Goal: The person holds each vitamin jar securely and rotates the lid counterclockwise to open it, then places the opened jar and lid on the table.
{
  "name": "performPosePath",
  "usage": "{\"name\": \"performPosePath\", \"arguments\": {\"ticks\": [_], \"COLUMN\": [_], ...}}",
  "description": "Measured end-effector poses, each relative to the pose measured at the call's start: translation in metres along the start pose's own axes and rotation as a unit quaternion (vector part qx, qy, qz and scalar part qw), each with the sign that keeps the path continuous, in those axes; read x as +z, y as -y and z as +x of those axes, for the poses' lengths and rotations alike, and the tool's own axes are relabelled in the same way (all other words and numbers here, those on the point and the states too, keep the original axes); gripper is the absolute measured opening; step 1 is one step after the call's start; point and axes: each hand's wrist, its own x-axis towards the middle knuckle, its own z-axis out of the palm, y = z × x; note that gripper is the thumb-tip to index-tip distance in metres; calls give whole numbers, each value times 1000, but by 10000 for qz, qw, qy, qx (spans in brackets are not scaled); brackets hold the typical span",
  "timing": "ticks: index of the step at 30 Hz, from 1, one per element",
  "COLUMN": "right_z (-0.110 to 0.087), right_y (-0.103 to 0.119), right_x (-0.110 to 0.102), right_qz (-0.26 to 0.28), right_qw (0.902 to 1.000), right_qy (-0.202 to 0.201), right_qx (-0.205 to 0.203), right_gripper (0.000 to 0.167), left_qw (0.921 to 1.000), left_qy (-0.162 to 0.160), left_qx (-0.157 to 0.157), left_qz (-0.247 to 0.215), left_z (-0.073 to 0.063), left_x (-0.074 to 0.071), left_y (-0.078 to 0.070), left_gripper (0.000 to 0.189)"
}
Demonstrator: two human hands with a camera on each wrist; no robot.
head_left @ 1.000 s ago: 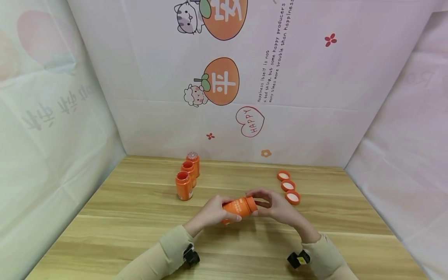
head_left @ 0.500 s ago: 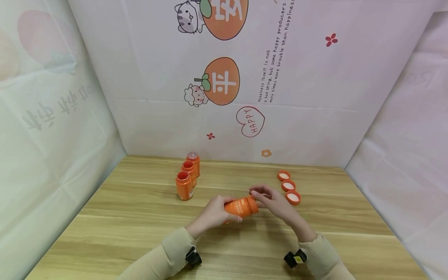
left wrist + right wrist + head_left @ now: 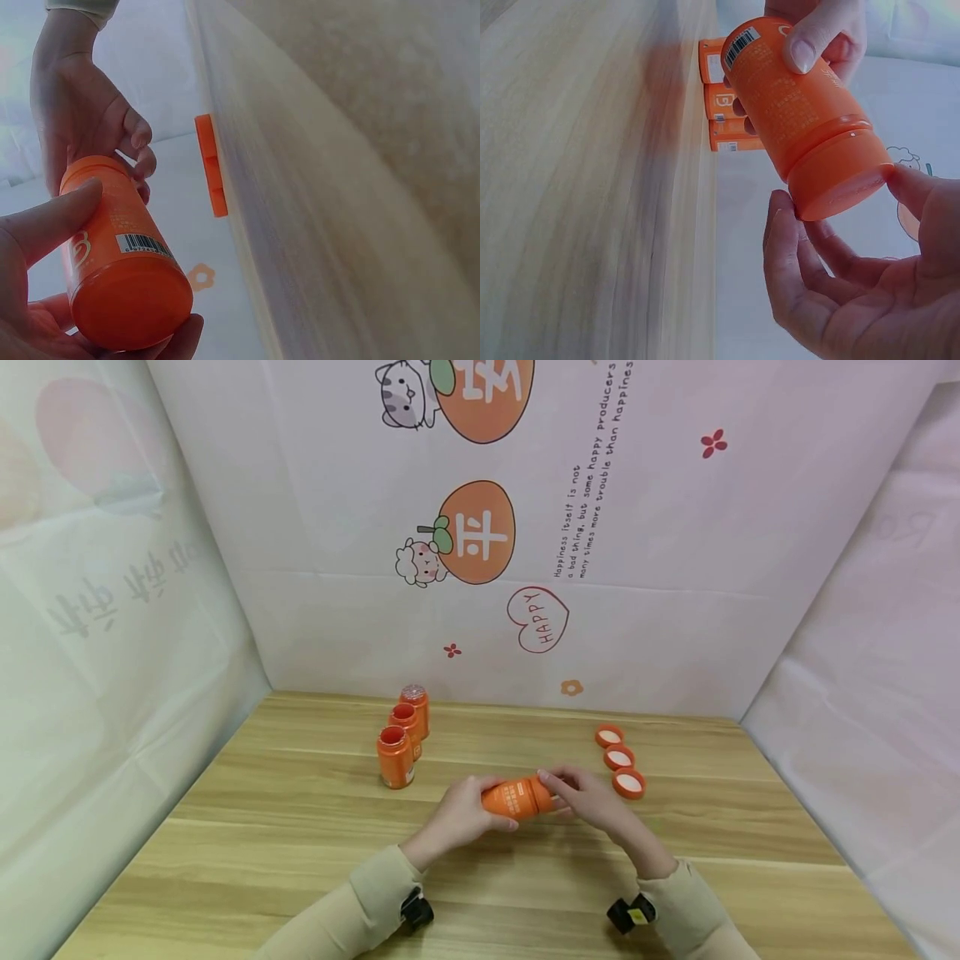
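My left hand (image 3: 459,814) grips the body of an orange bottle (image 3: 510,799), thumb on one side and fingers round the other. The bottle is held above the table, tilted over sideways with its capped end towards the right. Its base and barcode face the left wrist view. On the orange cap (image 3: 840,176), my right hand (image 3: 588,797) has its thumb at one edge and fingertips at the opposite edge, pinching the rim. The cap sits on the bottle's neck; a narrow groove shows between cap and body in the right wrist view.
Three uncapped orange bottles (image 3: 395,764) stand in a row at the back left of the wooden table (image 3: 300,860). Three orange caps (image 3: 628,783) with white insides lie in a line at the back right. Printed white sheets (image 3: 337,527) enclose the table.
My right hand has shifted its hold round the cap, its thumb coming up onto the upper edge. The left hand and bottle have barely moved. The standing bottles and loose caps stay put.
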Motion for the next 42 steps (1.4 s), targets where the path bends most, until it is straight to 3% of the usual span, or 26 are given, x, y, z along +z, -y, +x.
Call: {"name": "performPosePath", "arguments": {"ticks": [15, 28, 35, 42], "right_z": [-5, -6, -7, -7], "right_y": [0, 0, -3, -6], "right_x": [-8, -14, -14, -13], "right_qz": [-139, -328, 323, 648], "right_qw": [9964, 9876, 9833, 9778], "right_qy": [565, 806, 858, 850], "right_qx": [-610, -1307, -1575, -1803], "right_gripper": [54, 50, 51, 50], "left_qw": [9999, 9998, 9995, 9992], "left_qy": [90, 133, 162, 176], "left_qx": [-41, -52, -121, -118], "left_qz": [-53, -119, -255, -354], "left_z": [-1, -2, -1, -2], "left_x": [-2, -4, -5, -6], "left_y": [0, 1, 1, 0], "left_gripper": [57, 56, 57, 55]}}
